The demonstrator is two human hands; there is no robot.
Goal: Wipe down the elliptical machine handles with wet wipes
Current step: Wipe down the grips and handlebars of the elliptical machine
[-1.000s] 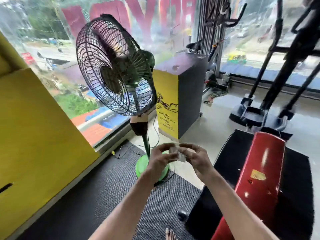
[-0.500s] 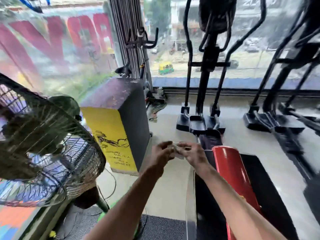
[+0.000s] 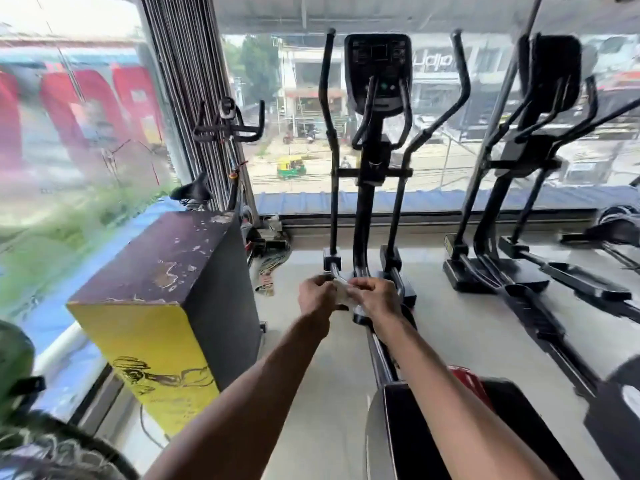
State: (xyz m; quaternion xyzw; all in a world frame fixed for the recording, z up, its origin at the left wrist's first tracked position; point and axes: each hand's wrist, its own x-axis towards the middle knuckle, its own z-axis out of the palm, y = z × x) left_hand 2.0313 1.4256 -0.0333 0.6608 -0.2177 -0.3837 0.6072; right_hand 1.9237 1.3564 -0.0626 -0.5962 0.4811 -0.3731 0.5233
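Two ellipticals in plain view: the elliptical ahead [image 3: 377,71] and a second elliptical [image 3: 550,71] right of it. Ours has two long handles [image 3: 333,188], well apart from our hands. Left hand [image 3: 317,296] and right hand [image 3: 375,299], fingers curled, pinch one wet wipe [image 3: 343,291] between them. Guessing we're unfolding it; next, reach a handle.

Bare floor [image 3: 460,337] is lying open between the elliptical [image 3: 375,161] and the second elliptical [image 3: 530,140] to its right. Open air is separating the left hand [image 3: 317,297] and right hand [image 3: 375,299], both pinching a wipe [image 3: 343,293], from the two tall handles [image 3: 325,81], which are standing clear on either side of the console [image 3: 379,71]. A box [image 3: 194,271] is blocking the left side, with a bike [image 3: 227,129] behind it. A pedal rail [image 3: 379,356] is running under the right forearm, low to the floor.
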